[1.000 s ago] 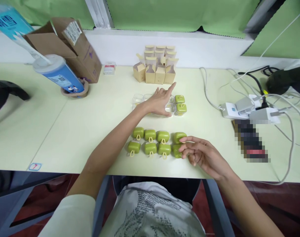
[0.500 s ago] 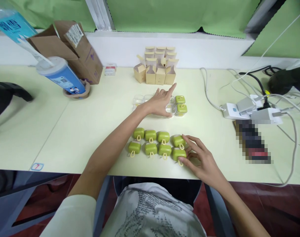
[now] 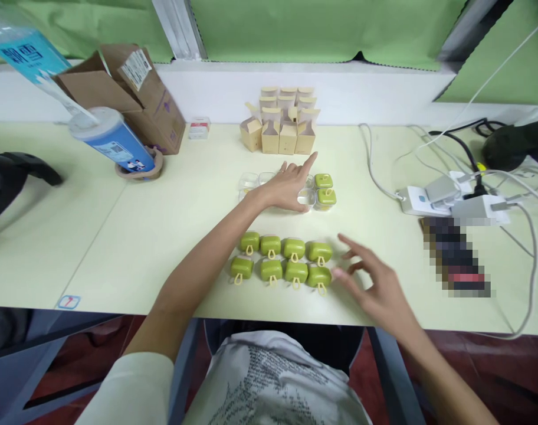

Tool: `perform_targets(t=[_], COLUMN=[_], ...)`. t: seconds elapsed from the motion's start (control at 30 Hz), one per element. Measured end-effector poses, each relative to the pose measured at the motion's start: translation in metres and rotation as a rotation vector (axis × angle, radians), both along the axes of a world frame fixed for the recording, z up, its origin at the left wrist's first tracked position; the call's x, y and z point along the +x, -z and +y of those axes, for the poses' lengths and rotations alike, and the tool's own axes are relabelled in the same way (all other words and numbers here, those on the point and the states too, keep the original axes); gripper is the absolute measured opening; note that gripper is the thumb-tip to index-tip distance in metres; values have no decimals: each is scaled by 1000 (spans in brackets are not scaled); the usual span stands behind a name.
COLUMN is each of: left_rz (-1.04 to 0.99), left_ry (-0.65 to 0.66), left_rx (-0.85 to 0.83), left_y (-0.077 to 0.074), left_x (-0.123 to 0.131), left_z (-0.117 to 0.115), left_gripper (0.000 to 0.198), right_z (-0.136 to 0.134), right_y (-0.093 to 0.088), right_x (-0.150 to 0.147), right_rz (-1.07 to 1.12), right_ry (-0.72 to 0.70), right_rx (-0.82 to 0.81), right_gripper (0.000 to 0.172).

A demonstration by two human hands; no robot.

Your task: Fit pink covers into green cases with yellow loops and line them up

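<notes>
My left hand (image 3: pixel 291 186) lies with fingers spread over a group of small clear plastic containers (image 3: pixel 306 198), hiding several of them. At the right end of that group stand two containers with green lids on (image 3: pixel 325 198). Nearer to me, green lids with pale yellow loops (image 3: pixel 294 249) lie in two rows. My right hand (image 3: pixel 375 283) hovers just right of the rows, its fingers apart and holding nothing. Closest to its fingertips is the front right green lid (image 3: pixel 319 276).
Small open cardboard boxes (image 3: pixel 288 136) stand together by the wall. A large brown carton (image 3: pixel 158 112) and a blue canister (image 3: pixel 118 144) in a holder occupy the left. To the right are a power strip (image 3: pixel 422 200) with cables and a pixelated dark object (image 3: pixel 455 254).
My right hand has drawn away to the right from the two rightmost lids, which now sit slightly further left, closer to the rows. My left hand has stayed in place.
</notes>
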State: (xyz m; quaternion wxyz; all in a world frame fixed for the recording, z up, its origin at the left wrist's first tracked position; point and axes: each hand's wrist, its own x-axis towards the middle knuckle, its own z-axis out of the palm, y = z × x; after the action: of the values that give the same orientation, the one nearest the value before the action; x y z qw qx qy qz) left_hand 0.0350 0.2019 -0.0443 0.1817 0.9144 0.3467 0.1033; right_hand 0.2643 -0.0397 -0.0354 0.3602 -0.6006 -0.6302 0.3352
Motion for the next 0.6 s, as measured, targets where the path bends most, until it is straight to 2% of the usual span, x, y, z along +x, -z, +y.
perform_targets(t=[0.03,0.1,0.2,0.27,0.33,0.43,0.5,0.6], left_rz=[-5,-18,-46,-59,-62,-74,-86,-105], left_ry=[4,10,12,6,4,-8,-16,-18], left_rx=[8,29,48,41,26,8,9,-12], left_y=[0,-2,-8,-11,-12,-14,-15,-16], left_x=[1,5,20,31,41,46,46,43], left_z=[0,-2,-4,-3,-2,-1,-2,-3], left_gripper=[147,150,159,161,157,153,154,157], right_z=[13,51,123,164,191,206,207,207], right_y=[-11,-34,-61,-69,-68,-60,-55,-49], right_x=[4,11,16,15,12,8,7,6], right_rz=[77,283,544,615,614,596,598,610], right_ry=[64,100,31,2,11,-15,-63,-99], right_rx=[28,7,-168,-236,-326,-470,-538,-576], right_gripper=[57,41,32,34,38,51,52,28])
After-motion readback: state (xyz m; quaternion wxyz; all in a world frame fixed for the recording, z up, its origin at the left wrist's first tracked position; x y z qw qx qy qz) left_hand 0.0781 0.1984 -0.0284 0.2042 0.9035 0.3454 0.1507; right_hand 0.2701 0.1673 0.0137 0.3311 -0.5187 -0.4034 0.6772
